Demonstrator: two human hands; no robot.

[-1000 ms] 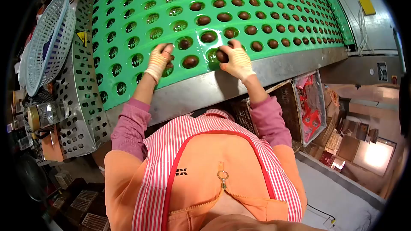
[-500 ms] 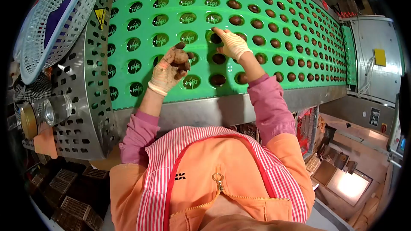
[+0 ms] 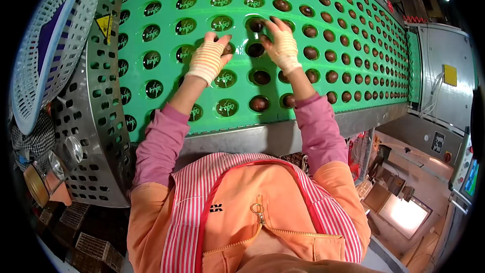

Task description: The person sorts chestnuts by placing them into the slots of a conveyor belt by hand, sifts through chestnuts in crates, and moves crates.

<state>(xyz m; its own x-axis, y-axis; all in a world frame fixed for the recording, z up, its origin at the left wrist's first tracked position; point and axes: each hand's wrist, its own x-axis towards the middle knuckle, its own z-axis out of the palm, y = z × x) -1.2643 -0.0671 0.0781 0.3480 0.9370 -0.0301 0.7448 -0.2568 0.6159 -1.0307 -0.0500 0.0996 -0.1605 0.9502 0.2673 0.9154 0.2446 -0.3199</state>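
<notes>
A green sheet (image 3: 240, 63) with rows of oval cavities lies before me. Over it, my left hand (image 3: 208, 58), in a striped half-finger glove, is palm down with its fingers curled around a brown egg-shaped ball (image 3: 228, 49). Whether more balls sit in that palm is hidden. Beside a dark ball (image 3: 256, 24) in a cavity is my right hand (image 3: 282, 48), gloved alike, its fingers apart and holding nothing I can see. Balls fill the nearer cavities of this column, including one (image 3: 260, 103) by the front edge. Cavities to the left show white markings.
On the left are a perforated metal panel (image 3: 103, 131), a pale blue plastic basket (image 3: 65, 45) and a glass jar (image 3: 48, 174). A metal housing (image 3: 439, 81) stands at the right end. The sheet's metal front edge (image 3: 237, 141) lies close to my apron.
My left hand has turned from palm up to palm down and shifted right. My right hand has moved slightly. One cavity that was bare now holds a ball. The view has tilted slightly.
</notes>
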